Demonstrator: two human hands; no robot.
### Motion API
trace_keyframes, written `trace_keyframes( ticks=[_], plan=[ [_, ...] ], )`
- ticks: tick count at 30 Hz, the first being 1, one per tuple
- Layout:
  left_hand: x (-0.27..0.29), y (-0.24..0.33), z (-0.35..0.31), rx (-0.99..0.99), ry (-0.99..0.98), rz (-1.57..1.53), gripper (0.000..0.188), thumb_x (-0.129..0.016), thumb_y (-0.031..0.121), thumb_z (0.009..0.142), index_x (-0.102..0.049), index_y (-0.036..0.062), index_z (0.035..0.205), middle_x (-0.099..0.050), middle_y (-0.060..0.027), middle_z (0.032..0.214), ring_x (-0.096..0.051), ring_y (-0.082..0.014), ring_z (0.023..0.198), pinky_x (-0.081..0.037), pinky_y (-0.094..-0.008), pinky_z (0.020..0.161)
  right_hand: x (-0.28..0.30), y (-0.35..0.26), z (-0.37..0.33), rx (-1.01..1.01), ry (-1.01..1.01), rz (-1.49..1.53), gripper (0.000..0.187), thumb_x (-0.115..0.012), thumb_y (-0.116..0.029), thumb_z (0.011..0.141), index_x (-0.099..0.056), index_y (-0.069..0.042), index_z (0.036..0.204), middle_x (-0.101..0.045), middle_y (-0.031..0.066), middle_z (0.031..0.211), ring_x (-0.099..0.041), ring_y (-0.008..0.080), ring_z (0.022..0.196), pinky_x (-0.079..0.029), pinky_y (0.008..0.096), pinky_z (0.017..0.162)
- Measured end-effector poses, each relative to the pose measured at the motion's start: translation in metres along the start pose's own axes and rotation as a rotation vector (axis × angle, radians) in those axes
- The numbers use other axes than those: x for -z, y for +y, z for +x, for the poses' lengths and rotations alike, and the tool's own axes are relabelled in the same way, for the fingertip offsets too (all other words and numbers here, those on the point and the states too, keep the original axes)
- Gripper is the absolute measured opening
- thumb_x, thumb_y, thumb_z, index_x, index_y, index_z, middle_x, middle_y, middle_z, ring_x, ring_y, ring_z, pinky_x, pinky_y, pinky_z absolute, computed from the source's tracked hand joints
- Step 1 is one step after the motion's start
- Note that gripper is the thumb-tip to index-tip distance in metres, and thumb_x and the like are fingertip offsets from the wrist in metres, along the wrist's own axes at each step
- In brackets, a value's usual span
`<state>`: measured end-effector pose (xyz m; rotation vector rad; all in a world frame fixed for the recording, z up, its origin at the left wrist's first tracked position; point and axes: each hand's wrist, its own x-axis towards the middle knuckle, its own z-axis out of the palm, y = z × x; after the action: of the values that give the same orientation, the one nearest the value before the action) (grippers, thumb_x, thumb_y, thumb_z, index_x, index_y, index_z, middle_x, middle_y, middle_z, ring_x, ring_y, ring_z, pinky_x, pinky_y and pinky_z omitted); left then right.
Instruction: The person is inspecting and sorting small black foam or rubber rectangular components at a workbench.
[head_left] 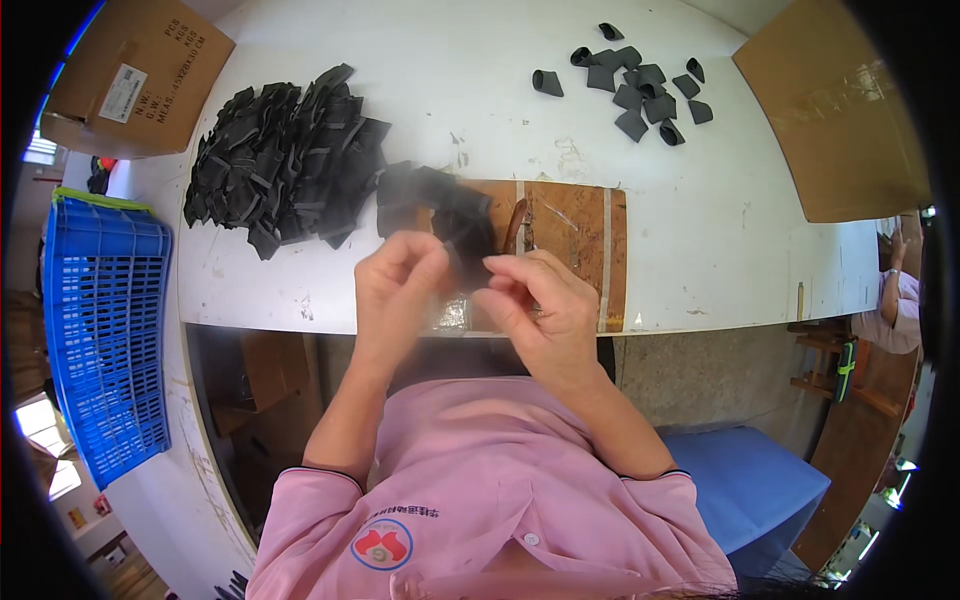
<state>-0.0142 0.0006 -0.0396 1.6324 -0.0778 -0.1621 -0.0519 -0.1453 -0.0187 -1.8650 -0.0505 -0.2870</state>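
Observation:
A black fabric piece [463, 228], smeared by motion, hangs over the brown board at the table's near edge. My left hand [395, 290] pinches its near left edge between thumb and fingers. To the right, my right hand [548, 308] has thumb and fingertips drawn together close to the piece; whatever is between them is too small to make out. Another black piece [400, 190] lies just beyond my left hand, beside a large heap of flat black pieces [285, 155]. A brown slim tool [515, 226] rests on the board [580, 235].
Several small black rolled tubes [640, 88] lie scattered at the far right of the white table [720, 260]. Cardboard boxes stand at the far left [150, 70] and right [840, 110]. A blue plastic basket [110, 330] is at the left; a blue-covered seat [740, 485] stands lower right.

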Motion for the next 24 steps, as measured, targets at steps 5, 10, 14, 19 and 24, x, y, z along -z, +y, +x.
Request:
trace_keyframes(
  ticks=[5,10,14,19,24],
  plan=[
    [-0.016,0.018,-0.018,-0.11,0.035,0.069,0.005,-0.056,0.001,0.077,-0.054,0.0015,0.081,-0.057,-0.003,0.067,-0.052,-0.0069,0.06,-0.041,-0.0202,0.054,-0.002,0.001,0.002,0.216,0.093,-0.038,0.015,-0.066,0.002,0.068,-0.061,0.0,0.082,-0.056,0.0078,0.075,-0.055,0.0174,0.058,-0.043,0.0258,0.048],
    [-0.033,0.0,-0.019,-0.436,0.291,0.406,0.009,-0.056,-0.003,0.076,-0.053,-0.0002,0.084,-0.057,-0.0052,0.067,-0.052,-0.0067,0.053,-0.042,-0.0196,0.048,-0.008,0.008,0.009,0.467,0.162,-0.352,0.016,-0.063,0.003,0.062,-0.056,0.0,0.076,-0.051,0.0068,0.07,-0.053,0.0209,0.057,-0.042,0.0298,0.045],
    [-0.034,0.019,-0.01,0.046,0.187,-0.318,0.011,-0.051,-0.006,0.078,-0.05,-0.0004,0.088,-0.057,-0.0066,0.068,-0.04,-0.0034,0.04,-0.028,-0.0156,0.036,-0.005,0.02,0.008,0.418,0.23,-0.49,0.017,-0.059,0.005,0.06,-0.054,-0.001,0.076,-0.049,0.0075,0.068,-0.051,0.0222,0.057,-0.043,0.0304,0.047],
    [-0.023,0.027,-0.015,0.235,-0.215,-0.76,0.017,-0.05,-0.006,0.076,-0.048,0.0006,0.092,-0.054,-0.0038,0.075,-0.032,-0.0014,0.041,-0.023,-0.0159,0.037,0.018,0.007,0.005,-0.282,-0.069,0.455,0.007,-0.056,0.004,0.07,-0.054,-0.001,0.076,-0.046,-0.001,0.062,-0.049,0.0108,0.056,-0.039,0.0219,0.048],
    [-0.041,0.021,-0.015,-0.456,0.247,0.184,0.015,-0.047,-0.013,0.071,-0.049,0.0002,0.078,-0.054,-0.0057,0.08,-0.042,-0.0016,0.049,-0.03,-0.0168,0.039,0.013,0.007,0.006,-0.699,-0.284,1.381,0.017,-0.05,-0.018,0.085,-0.049,-0.004,0.075,-0.037,-0.0058,0.058,-0.033,0.0027,0.052,-0.025,0.018,0.044]
  ],
)
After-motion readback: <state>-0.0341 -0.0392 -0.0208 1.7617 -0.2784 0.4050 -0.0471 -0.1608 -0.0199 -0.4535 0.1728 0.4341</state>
